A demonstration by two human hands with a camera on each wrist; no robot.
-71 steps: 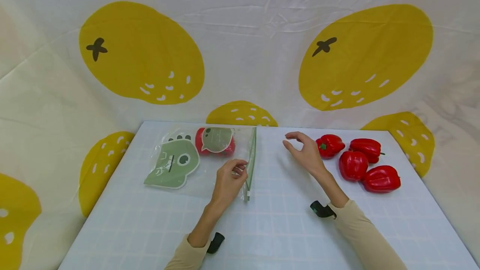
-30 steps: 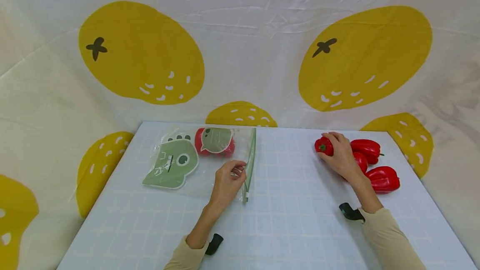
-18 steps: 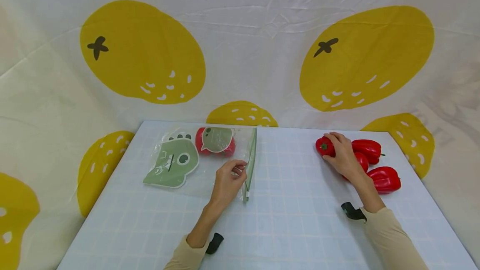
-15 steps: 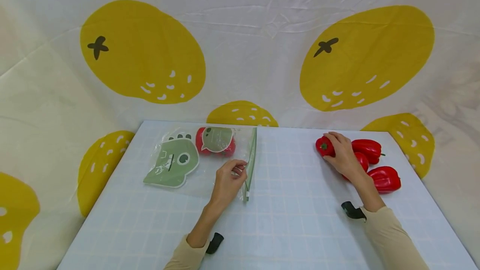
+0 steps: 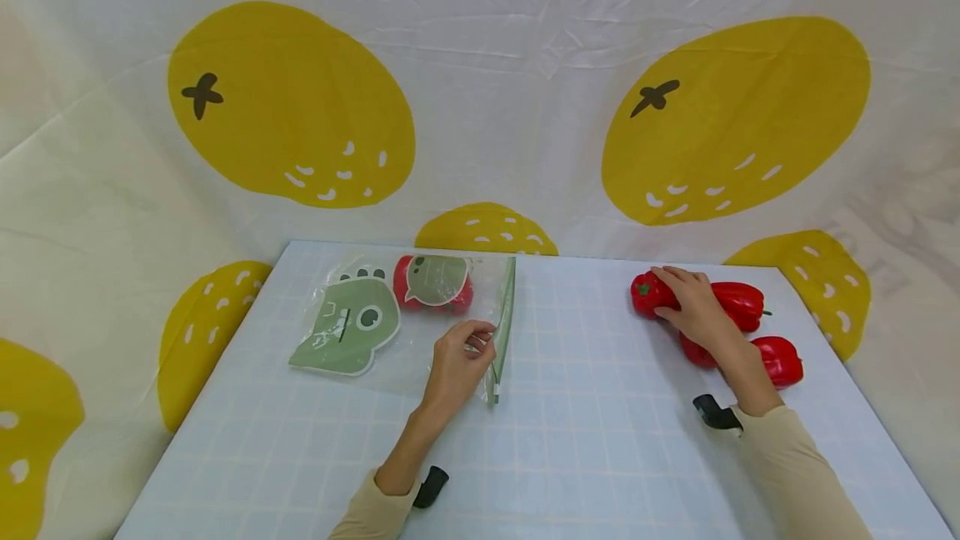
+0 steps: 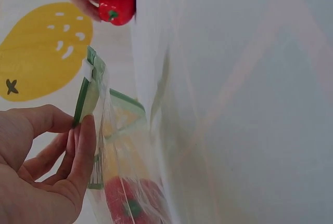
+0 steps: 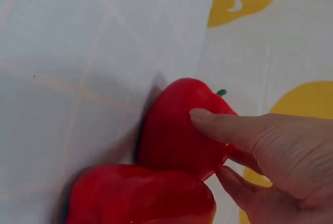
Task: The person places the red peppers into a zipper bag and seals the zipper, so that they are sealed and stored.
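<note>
My left hand point(image 5: 459, 361) pinches the green zip edge point(image 5: 504, 332) of a clear zip bag point(image 5: 412, 357) printed with a green dinosaur. In the left wrist view, thumb and fingers meet on the zip strip point(image 6: 83, 91), just below its white slider. At least one red bell pepper point(image 6: 122, 198) lies inside the bag. My right hand point(image 5: 697, 307) grips the leftmost loose bell pepper point(image 5: 649, 295). In the right wrist view, the thumb presses that pepper point(image 7: 174, 130) from one side, with fingers partly hidden behind. A second pepper point(image 7: 140, 195) touches it.
Near the right hand, an elongated red pepper point(image 5: 738, 304) lies behind, a round one point(image 5: 697, 352) is mostly covered by the hand, and another point(image 5: 780, 361) sits by the forearm. The checked table point(image 5: 570, 457) meets a lemon-print cloth wall point(image 5: 510, 107).
My right hand has travelled right from beside the bag to the peppers and taken hold of the leftmost one. In the last half second it shifts slightly right, turning that pepper. The left hand stays put.
</note>
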